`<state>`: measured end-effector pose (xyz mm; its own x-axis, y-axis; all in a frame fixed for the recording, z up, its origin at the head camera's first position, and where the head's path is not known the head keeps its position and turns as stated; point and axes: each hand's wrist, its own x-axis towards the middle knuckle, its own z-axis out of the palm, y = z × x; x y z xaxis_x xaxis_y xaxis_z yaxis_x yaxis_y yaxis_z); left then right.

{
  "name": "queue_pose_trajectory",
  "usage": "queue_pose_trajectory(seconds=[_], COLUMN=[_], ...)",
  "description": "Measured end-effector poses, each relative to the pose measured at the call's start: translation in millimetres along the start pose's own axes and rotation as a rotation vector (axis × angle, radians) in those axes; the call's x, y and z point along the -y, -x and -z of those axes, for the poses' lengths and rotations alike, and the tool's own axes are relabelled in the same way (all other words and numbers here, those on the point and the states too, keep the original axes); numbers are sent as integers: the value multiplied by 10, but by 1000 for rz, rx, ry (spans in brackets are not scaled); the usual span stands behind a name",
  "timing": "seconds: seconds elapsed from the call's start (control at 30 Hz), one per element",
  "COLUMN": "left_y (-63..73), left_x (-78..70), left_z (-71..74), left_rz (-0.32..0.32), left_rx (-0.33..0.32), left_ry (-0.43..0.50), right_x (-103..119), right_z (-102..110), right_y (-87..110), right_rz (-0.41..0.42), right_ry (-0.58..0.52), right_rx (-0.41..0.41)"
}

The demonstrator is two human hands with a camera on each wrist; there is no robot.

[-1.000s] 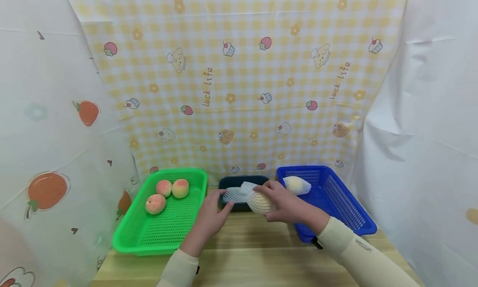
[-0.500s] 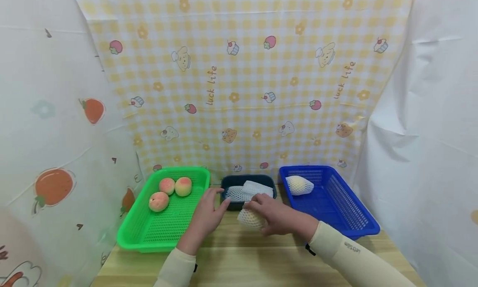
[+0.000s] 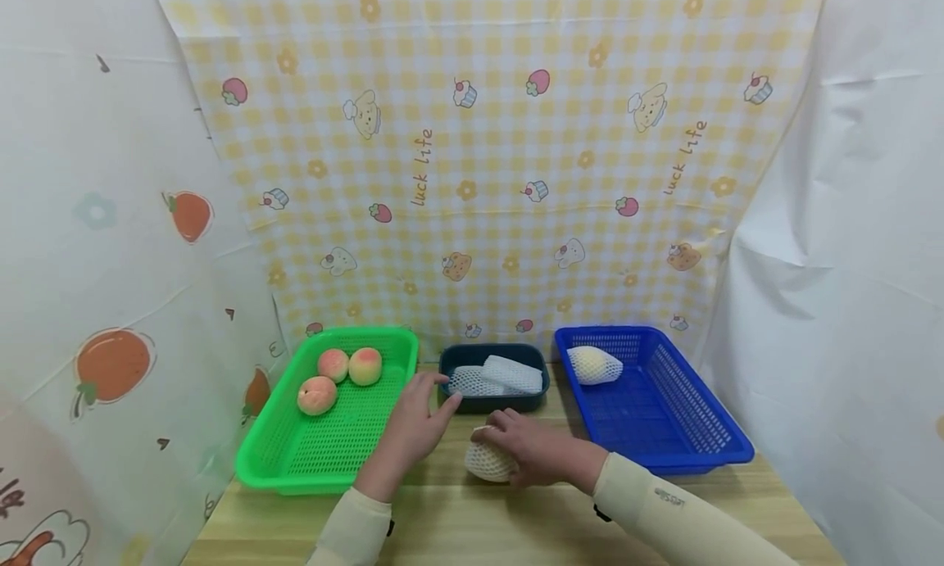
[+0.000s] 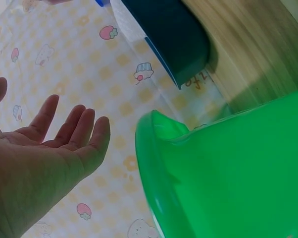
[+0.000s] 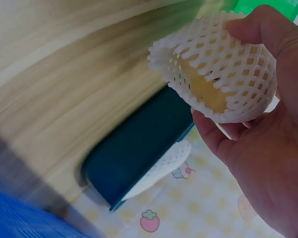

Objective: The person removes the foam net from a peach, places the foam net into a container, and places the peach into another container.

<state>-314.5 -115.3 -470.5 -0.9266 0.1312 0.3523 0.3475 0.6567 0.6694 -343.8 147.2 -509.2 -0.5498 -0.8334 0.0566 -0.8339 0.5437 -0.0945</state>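
My right hand [image 3: 542, 450] grips a pale yellow fruit in a white foam net sleeve [image 3: 487, 461], just above or on the table in front of the dark teal box. In the right wrist view, the sleeve's open end shows the fruit's yellow skin [image 5: 208, 94], with thumb and fingers round the net. My left hand [image 3: 415, 423] holds nothing; its fingers are spread loosely between the green basket and the box, also seen in the left wrist view. White foam net sleeves [image 3: 514, 374] lie in the teal box [image 3: 501, 404].
A green basket [image 3: 339, 447] at the left holds three peaches [image 3: 365, 367]. The blue basket [image 3: 634, 423] at the right holds another fruit in foam net [image 3: 594, 365]. A patterned cloth [image 3: 472, 140] hangs behind. Wooden table [image 3: 442, 529] lies in front.
My right hand has carried the netted fruit from over the teal box towards me and lower, uncovering the sleeves inside. The left hand stays beside the box. The view has shifted slightly.
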Motion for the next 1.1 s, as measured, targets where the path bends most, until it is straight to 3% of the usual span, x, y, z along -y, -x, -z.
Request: queue_pose_trajectory(seconds=[0.23,0.53,0.73,0.97,1.1], left_y=[0,-5,-8,-3,-5], left_x=[4,-24,-18,-1,-6], left_z=[-9,-7,-39,-71,-83], left_rz=[7,-11,-28,-44,-43], left_rx=[7,5,9,-3,-12], left_ry=[7,7,-6,3,3], right_x=[69,64,50,15,-20], right_z=[-45,-47,-23,38,47], right_y=[-18,-25,32,83,91], right_rz=[47,16,-22,-118,-150], right_ry=[16,-13,-93,-262,-253], right_rx=[25,60,60,16,-27])
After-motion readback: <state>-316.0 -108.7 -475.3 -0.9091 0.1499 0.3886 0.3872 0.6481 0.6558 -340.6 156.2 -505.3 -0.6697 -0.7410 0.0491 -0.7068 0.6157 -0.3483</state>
